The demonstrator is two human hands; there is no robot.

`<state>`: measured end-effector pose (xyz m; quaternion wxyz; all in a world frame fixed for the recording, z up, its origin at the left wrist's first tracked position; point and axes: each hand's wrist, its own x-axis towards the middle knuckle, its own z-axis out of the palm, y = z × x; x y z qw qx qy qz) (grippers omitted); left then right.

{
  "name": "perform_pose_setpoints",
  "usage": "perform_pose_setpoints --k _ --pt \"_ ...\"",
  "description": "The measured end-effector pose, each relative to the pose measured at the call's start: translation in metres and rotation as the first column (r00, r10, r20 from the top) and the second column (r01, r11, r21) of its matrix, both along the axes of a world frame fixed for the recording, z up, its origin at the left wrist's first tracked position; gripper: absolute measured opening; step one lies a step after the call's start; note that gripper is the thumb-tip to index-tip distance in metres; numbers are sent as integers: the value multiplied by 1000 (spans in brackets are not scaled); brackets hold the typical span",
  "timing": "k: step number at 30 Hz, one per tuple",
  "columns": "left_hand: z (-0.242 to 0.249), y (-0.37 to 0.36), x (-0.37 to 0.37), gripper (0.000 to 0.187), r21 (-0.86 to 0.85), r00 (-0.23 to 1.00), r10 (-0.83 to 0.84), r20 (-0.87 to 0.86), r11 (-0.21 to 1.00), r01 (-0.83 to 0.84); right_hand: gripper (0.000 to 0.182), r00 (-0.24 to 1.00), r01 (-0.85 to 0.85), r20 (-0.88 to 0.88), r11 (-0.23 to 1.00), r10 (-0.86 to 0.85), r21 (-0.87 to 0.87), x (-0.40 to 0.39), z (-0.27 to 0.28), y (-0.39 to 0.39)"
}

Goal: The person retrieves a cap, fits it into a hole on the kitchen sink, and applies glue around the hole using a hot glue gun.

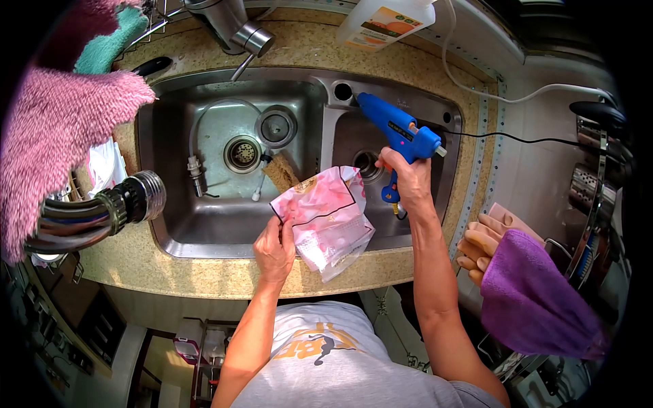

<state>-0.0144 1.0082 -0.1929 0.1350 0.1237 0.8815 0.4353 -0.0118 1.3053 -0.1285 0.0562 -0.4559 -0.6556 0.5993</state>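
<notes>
One pinching left hand (274, 253) held a pink-printed plastic bag (325, 216) inward, the right hand (412, 182) clenching a blue pistol-shaped glue gun (394, 124), barrel slanting forward-left.

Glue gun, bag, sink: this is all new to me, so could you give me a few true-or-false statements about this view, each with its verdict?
1. The left hand holds a pink bag. True.
2. The other hand is empty. False: the right hand holds a blue glue gun.
3. The gun's tip points at the person. False: it points away, toward the back of the sink.
4. A bottle with an orange label stands behind the sink. True.
5. The cloth at the picture's right is green. False: a purple cloth hangs there, next to tan gloves.
</notes>
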Motion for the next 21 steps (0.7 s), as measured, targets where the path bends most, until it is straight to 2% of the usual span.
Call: perform_pose_setpoints --k 2,6,9,21 --pt "1 1 -1 12 -3 1000 -3 -3 1000 3 24 999 42 -10 999 -42 -9 -2 0 -2" --pt "2 1 -2 12 -10 1000 -8 -22 1000 8 25 1000 14 21 1000 -14 -11 0 -3 2" --pt "1 1 -2 12 -14 1000 -12 -26 1000 12 25 998 34 -49 999 -35 -20 -1 -4 1" --pt "0 0 0 13 -17 1000 -11 -24 1000 10 25 1000 20 15 1000 -20 -6 -6 2 1"
